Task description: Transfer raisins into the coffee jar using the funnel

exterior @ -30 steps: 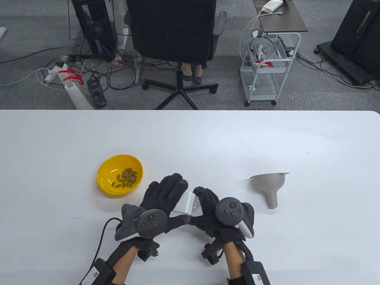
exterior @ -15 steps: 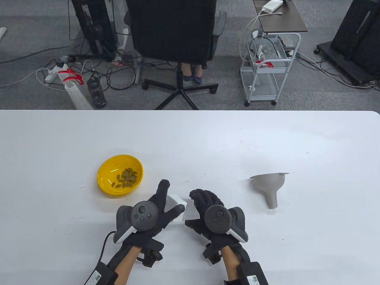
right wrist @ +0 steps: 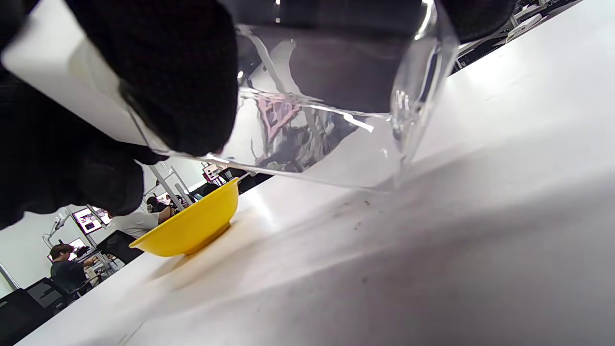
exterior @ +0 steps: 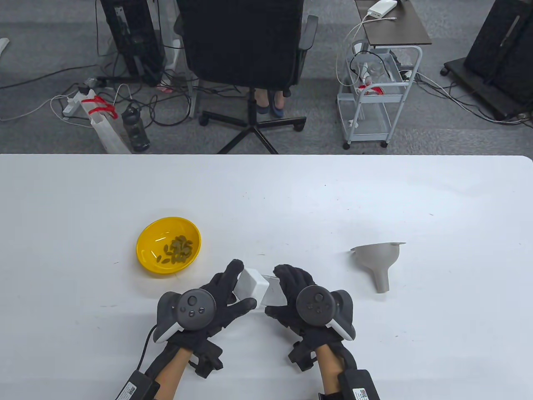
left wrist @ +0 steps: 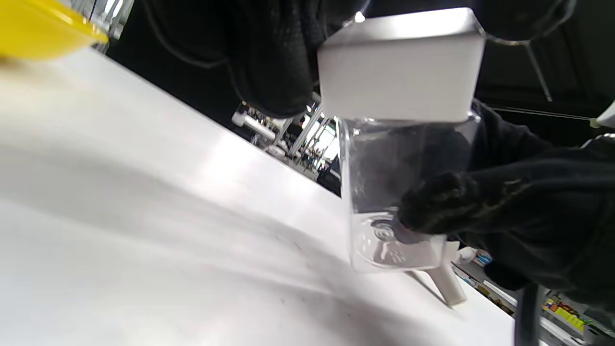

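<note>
The jar [exterior: 275, 293], a clear square container capped by a white lid [exterior: 251, 286], is held off the table [exterior: 291, 196] between both hands, near the front edge and roughly midway between the bowl [exterior: 168, 246] and the funnel [exterior: 377, 260]. The lid is gripped by the left hand [exterior: 218, 300], with fingers wrapped over its far side and the thumb below it; the clear body is held by the right hand [exterior: 291, 300], whose fingers are curled around the glass, one fingertip being seen near the base in the left wrist view. The jar appears tilted, its lid end toward the left. It looks empty, and the lid is judged to be in the course of removal, though whether it is already loose cannot be told. The raisins [exterior: 177, 250] lie in the yellow bowl, well apart from the funnel, which rests on its side with the spout pointing toward the front edge. Several risks are judged from here. If the lid comes free suddenly, the jar body could be jerked from the right hand's grasp, since smooth glass is held only through glove fabric. If the pull is made at an angle, the lid could bind. Once opened, the jar must be stood upright before the funnel is seated; a tilted mouth would let the funnel tip and raisins scatter over the table. A narrow spout could also be clogged by sticky raisins if they are poured too quickly.
</note>
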`<state>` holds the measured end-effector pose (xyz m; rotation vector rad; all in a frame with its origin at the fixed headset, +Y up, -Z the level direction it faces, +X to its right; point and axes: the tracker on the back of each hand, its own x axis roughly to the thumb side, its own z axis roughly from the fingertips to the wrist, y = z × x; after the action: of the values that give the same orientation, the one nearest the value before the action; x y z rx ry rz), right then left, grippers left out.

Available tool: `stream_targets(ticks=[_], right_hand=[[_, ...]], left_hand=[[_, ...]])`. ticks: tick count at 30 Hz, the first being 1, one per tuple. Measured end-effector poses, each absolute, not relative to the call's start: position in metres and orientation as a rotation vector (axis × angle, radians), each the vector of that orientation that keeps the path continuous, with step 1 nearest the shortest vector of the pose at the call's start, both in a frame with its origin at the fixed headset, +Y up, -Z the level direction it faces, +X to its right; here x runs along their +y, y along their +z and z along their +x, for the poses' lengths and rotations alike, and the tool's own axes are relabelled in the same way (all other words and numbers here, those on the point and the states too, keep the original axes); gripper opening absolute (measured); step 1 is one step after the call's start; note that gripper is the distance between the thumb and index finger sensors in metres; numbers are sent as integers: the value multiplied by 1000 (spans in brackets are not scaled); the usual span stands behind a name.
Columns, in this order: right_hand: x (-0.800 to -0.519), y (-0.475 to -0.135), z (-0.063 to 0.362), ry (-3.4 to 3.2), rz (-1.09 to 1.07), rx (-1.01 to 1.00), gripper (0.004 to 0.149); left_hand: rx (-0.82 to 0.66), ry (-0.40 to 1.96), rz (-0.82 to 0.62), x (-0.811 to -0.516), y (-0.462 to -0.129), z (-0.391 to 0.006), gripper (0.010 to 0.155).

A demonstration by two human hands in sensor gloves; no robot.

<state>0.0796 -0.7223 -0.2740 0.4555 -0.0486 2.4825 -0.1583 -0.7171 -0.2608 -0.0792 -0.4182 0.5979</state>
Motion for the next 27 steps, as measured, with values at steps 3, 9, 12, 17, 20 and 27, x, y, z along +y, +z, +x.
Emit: stream_targets(ticks=[3,9,12,17,20,27], right_hand=[[-723,-274,80,2450,465,-31,90],[-724,-274,79,2435,494,2,90],[-724,-274,80,2454,502,17,90],[-724,-276,83,2453,470,7,91],[-726,-277,86,2426,460,33,90],[-726,-276,83,2390,494,72,90]], left_hand=[[-480,576,-95,-716,-257,-152,97],[-559,485,-16,-708,-252,-145,90],[-506,491,-12,-709,-254,-148,87],[-432,564,-84,-714,-257,-153,93],[-460,550,-117,-713,-255,-150,98],[-591,482,-54,-710,-250,-144,88]])
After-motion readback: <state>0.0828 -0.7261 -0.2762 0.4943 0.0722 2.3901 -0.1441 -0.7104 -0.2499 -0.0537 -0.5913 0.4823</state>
